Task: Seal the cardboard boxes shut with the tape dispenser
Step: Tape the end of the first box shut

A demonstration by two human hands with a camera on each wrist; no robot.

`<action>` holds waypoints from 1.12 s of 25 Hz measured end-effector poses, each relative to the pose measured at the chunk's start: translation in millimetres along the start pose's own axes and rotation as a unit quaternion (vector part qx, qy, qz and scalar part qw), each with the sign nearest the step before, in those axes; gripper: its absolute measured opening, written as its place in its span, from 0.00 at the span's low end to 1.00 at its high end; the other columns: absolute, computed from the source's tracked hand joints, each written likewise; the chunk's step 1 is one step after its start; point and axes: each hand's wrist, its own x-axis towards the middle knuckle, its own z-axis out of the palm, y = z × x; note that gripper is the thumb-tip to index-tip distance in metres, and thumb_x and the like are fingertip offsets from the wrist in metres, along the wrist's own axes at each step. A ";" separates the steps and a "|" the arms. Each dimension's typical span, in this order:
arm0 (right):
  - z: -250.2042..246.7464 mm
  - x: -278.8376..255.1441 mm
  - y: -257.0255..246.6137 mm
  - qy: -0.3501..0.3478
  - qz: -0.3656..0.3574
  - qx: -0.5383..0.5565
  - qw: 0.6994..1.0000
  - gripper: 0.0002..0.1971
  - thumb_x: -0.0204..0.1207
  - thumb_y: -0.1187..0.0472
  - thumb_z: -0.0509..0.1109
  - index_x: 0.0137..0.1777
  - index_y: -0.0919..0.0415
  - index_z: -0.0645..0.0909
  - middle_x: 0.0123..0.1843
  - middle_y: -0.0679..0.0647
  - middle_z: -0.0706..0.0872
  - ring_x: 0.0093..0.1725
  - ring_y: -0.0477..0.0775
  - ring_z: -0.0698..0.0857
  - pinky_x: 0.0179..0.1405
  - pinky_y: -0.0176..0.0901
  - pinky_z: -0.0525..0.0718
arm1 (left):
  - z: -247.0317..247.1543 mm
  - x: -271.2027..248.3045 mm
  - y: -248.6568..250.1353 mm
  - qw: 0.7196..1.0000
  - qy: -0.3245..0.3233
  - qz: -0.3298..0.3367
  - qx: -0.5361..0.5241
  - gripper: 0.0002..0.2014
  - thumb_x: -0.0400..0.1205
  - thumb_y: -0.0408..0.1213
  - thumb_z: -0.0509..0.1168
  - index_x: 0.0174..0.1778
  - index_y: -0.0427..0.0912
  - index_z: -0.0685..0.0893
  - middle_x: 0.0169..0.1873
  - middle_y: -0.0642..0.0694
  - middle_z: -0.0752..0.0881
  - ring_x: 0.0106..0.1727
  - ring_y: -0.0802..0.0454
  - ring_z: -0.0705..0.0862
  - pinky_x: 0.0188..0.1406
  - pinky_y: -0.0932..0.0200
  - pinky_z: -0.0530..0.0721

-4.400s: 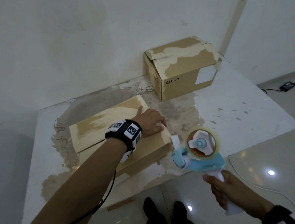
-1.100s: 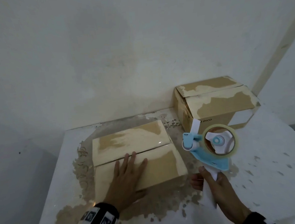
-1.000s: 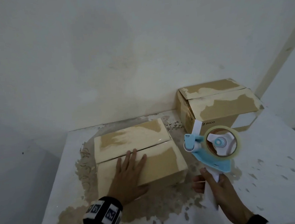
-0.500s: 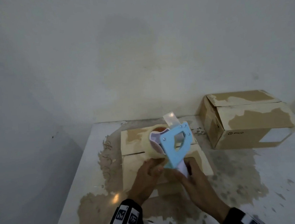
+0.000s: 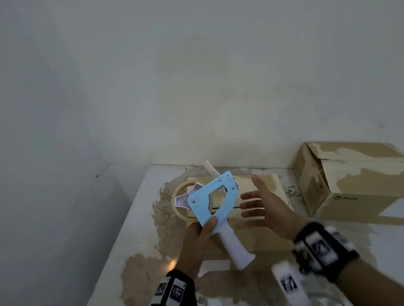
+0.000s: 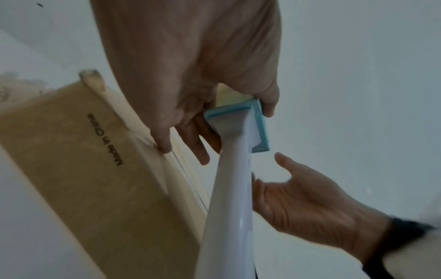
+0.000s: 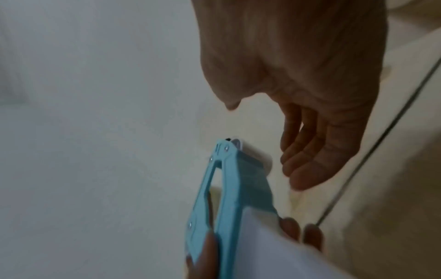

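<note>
My left hand (image 5: 202,232) grips the blue and white tape dispenser (image 5: 214,200) at the base of its blue frame, thumb on the near face. The tape roll sits on its left side and the white handle (image 6: 229,188) points down toward me. A short tape tab sticks up at its top. My right hand (image 5: 258,201) hovers just right of the dispenser, fingers spread, holding nothing. Both hands are above the flat cardboard box (image 5: 271,183), whose centre seam (image 7: 381,132) shows untaped. A taller cardboard box (image 5: 367,183) stands at the right.
Both boxes rest on a white table (image 5: 139,230) with worn brown patches, pushed into a wall corner. The table's left edge drops off beside the dispenser. White walls rise close behind the boxes.
The right hand has let go of the dispenser handle and opened out to the right. The left hand alone now holds the dispenser, lifted off the flat box.
</note>
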 end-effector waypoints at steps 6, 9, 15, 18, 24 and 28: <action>25.1 32.2 -48.7 -0.122 0.041 -0.053 0.990 0.08 0.79 0.65 0.63 0.45 0.68 0.82 0.37 0.59 0.83 0.33 0.55 0.86 0.36 0.47 0.91 | -9.2 -11.2 3.1 0.995 0.055 0.008 -0.077 0.20 0.76 0.45 0.69 0.61 0.41 0.84 0.53 0.39 0.91 0.56 0.38 0.89 0.57 0.41 0.86; 42.2 43.8 -63.6 -0.154 0.072 -0.065 0.983 0.16 0.80 0.58 0.59 0.40 0.69 0.81 0.33 0.60 0.86 0.32 0.59 0.88 0.37 0.49 0.91 | -16.3 -13.9 3.2 0.987 0.093 0.003 -0.129 0.15 0.74 0.41 0.67 0.57 0.49 0.85 0.51 0.46 0.92 0.54 0.42 0.89 0.56 0.41 0.84; 86.4 57.6 -74.4 -0.221 0.052 -0.185 0.956 0.07 0.81 0.64 0.64 0.50 0.69 0.79 0.37 0.59 0.84 0.34 0.56 0.88 0.39 0.48 0.91 | -23.3 -22.1 2.5 0.974 0.137 0.052 -0.174 0.14 0.80 0.30 0.67 0.60 0.48 0.81 0.52 0.49 0.92 0.54 0.47 0.90 0.46 0.54 0.89; 100.0 62.0 -77.8 -0.230 0.050 -0.222 0.946 0.06 0.80 0.69 0.64 0.43 0.69 0.81 0.35 0.58 0.84 0.34 0.56 0.88 0.35 0.46 0.91 | -31.7 -22.6 2.0 0.960 0.172 0.079 -0.205 0.27 0.69 0.43 0.73 0.65 0.43 0.80 0.56 0.42 0.90 0.55 0.42 0.89 0.46 0.52 0.89; 119.6 79.0 -73.2 -0.228 -0.016 -0.326 0.918 0.08 0.77 0.66 0.71 0.47 0.73 0.85 0.36 0.61 0.88 0.31 0.54 0.89 0.35 0.45 0.92 | -34.3 -15.7 -2.1 0.918 0.280 0.078 -0.271 0.17 0.79 0.39 0.66 0.64 0.45 0.81 0.54 0.44 0.89 0.47 0.49 0.87 0.46 0.53 0.86; 124.7 90.9 -70.7 -0.238 -0.008 -0.347 0.907 0.10 0.79 0.64 0.69 0.50 0.73 0.85 0.35 0.60 0.88 0.32 0.55 0.90 0.37 0.46 0.92 | -40.5 -11.7 5.2 0.927 0.287 0.035 -0.239 0.15 0.74 0.44 0.71 0.56 0.47 0.85 0.46 0.44 0.89 0.44 0.47 0.85 0.45 0.51 0.83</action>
